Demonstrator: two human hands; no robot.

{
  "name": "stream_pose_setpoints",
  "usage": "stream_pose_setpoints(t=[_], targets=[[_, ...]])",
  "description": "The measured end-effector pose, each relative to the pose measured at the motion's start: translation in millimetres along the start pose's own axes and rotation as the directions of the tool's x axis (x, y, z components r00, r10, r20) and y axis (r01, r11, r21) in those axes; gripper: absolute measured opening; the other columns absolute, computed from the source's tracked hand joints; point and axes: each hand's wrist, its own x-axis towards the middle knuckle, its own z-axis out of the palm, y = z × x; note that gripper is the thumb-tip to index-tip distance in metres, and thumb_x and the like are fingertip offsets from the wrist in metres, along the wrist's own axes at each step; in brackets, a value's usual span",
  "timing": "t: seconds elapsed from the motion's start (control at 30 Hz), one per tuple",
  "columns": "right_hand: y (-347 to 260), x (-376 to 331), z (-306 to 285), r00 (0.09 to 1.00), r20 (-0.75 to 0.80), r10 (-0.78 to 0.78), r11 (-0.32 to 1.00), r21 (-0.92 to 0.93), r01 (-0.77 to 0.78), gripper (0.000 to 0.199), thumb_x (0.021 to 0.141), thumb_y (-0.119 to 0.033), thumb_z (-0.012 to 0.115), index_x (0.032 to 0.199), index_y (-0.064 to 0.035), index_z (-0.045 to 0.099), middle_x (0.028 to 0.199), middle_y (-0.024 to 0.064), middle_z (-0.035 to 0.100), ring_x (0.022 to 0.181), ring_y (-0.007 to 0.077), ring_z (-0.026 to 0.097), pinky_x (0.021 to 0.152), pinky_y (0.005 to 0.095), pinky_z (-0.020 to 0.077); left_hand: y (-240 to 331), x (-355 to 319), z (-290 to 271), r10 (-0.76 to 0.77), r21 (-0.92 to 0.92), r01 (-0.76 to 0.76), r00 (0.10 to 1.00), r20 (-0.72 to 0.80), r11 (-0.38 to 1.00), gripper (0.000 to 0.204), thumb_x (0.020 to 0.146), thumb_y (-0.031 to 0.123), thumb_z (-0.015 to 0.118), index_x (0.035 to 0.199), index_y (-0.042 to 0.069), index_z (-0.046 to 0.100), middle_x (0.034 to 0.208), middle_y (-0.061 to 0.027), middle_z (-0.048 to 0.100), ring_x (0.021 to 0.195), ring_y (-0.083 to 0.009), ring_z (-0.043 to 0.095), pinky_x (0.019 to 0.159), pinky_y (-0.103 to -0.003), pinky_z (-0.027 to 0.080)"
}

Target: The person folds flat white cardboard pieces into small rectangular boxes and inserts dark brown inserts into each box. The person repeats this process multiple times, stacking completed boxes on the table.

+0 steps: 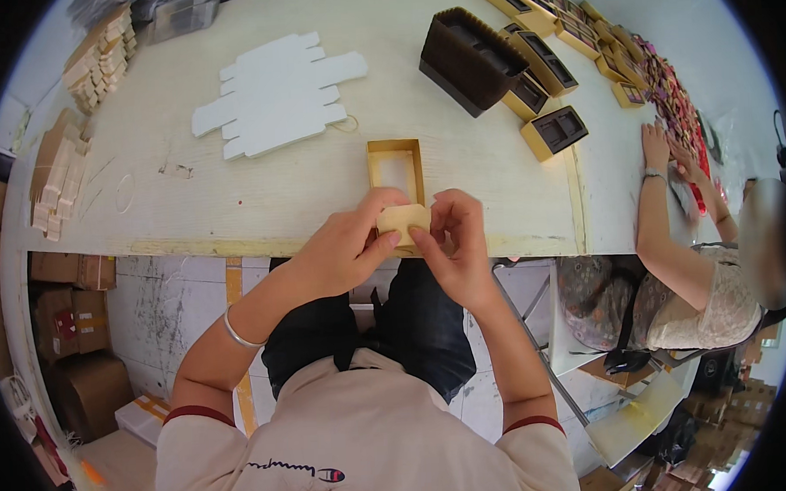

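At the table's near edge, directly in front of me, lies a small gold cardboard box (pixel 418 170), its far end an open rectangular frame. Its near end flap stands up between my hands, pale side showing. My left hand (pixel 362 238) grips that flap from the left, thumb pressed on its face. From the right, my right hand (pixel 456 243) pinches the same flap, thumb on it and fingers curled behind. Some of the fingers and the box's near corners are hidden. A stack of flat white box blanks (pixel 281 92) lies farther left on the table.
Nested dark brown plastic trays (pixel 468 58) stand beyond the box to the right. Gold boxes with dark inserts (pixel 556 131) sit near them. Folded card pieces (pixel 59 172) are stacked at the left edge. At right, another person's arms (pixel 659 207) reach toward a colourful pile (pixel 667 93).
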Motion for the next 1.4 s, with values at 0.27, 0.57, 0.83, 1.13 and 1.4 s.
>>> stream_pose_setpoints(t=[0.27,0.57,0.83,1.13,1.4], targets=[[-9,5,-12,0.791,0.432,-0.433,0.419,-0.68,0.601,0.025,0.071,-0.007,0.067,0.095,-0.0018,0.058,0.09,0.0098,0.053,0.083,0.0257,0.054,0.065,0.0376,0.0461,0,-8,19,0.409,0.577,-0.225,0.888,-0.211,0.785,0.014,0.082,0.005,0.066,0.095,0.004,0.06,0.09,-0.0087,0.058,0.064,-0.0202,0.056,0.056,-0.03,0.046],[-26,23,-6,0.844,0.521,0.125,0.613,-0.71,0.347,0.007,0.073,-0.002,0.062,0.078,-0.0037,0.058,0.078,0.01,0.054,0.076,0.0291,0.06,0.063,0.0387,0.0458,10,1,3,0.127,0.719,-0.135,0.99,0.066,0.682,0.018,0.076,0.01,0.071,0.091,0.004,0.064,0.082,-0.0085,0.061,0.075,-0.0295,0.059,0.062,-0.038,0.049],[-36,49,-40,0.683,0.731,0.011,0.61,-0.546,0.575,0.024,0.072,0.006,0.06,0.093,-0.006,0.065,0.099,0.0089,0.061,0.096,0.0297,0.056,0.081,0.0411,0.044,60,13,-47,0.284,0.864,-0.246,0.95,0.127,0.439,0.058,0.067,0.024,0.08,0.119,0.012,0.058,0.136,-0.0099,0.046,0.119,-0.033,0.045,0.101,-0.046,0.036],[-44,163,-88,0.887,0.277,-0.37,0.198,-0.909,0.367,0.008,0.075,-0.009,0.069,0.082,-0.0044,0.066,0.091,0.0084,0.064,0.087,0.0268,0.057,0.077,0.0385,0.0411,7,34,-39,0.238,0.783,-0.178,0.971,0.039,0.596,0.073,0.068,0.02,0.079,0.132,0.009,0.046,0.124,-0.015,0.045,0.12,-0.0357,0.042,0.108,-0.046,0.029],[-40,183,-88,0.939,0.234,-0.252,0.182,-0.942,0.283,0.013,0.073,-0.013,0.073,0.066,-0.0061,0.065,0.074,0.0067,0.063,0.081,0.0242,0.057,0.073,0.0361,0.0387,-25,26,-22,0.283,0.385,-0.159,0.914,-0.29,0.909,0.071,0.071,0.019,0.077,0.132,0.006,0.043,0.131,-0.0148,0.047,0.12,-0.0354,0.047,0.102,-0.042,0.038]])
